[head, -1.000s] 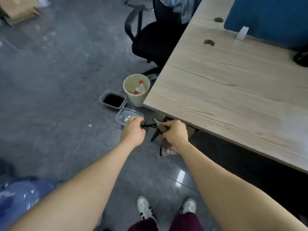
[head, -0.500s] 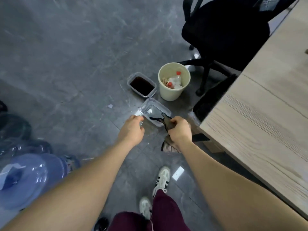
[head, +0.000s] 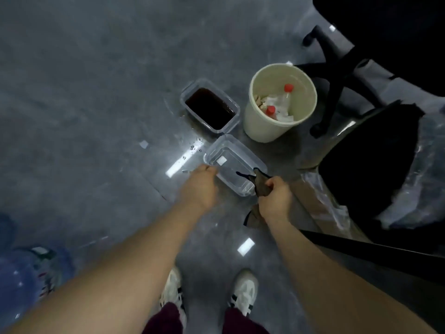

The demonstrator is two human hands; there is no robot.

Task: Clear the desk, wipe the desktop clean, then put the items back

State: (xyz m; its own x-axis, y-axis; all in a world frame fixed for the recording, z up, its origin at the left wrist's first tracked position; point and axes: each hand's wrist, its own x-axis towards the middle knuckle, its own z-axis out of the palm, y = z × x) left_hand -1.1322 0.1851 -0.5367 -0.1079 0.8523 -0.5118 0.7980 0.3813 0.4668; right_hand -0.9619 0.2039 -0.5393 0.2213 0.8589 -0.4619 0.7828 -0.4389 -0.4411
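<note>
Over clear tub (head: pixel 234 162): right grip (head: pixel 274 197) clutches cloth (head: pixel 261 184); left grip (head: pixel 199 186) curled, contents unclear; bin (head: pixel 260 124) beyond.

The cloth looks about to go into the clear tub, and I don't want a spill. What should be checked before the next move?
1. Cloth held firmly: ok, the right hand grips it.
2. Cloth over the clear tub: ok, its end hangs at the tub's near right corner.
3. Left hand free: cannot tell, its fingers are curled at the tub's left edge and hidden.
4. Tub holds water: cannot tell, it is see-through.
5. Tub of dark liquid out of the way: ok, it sits behind the clear one.
6. Floor dry: not ok, drops lie left of the tubs.
</note>
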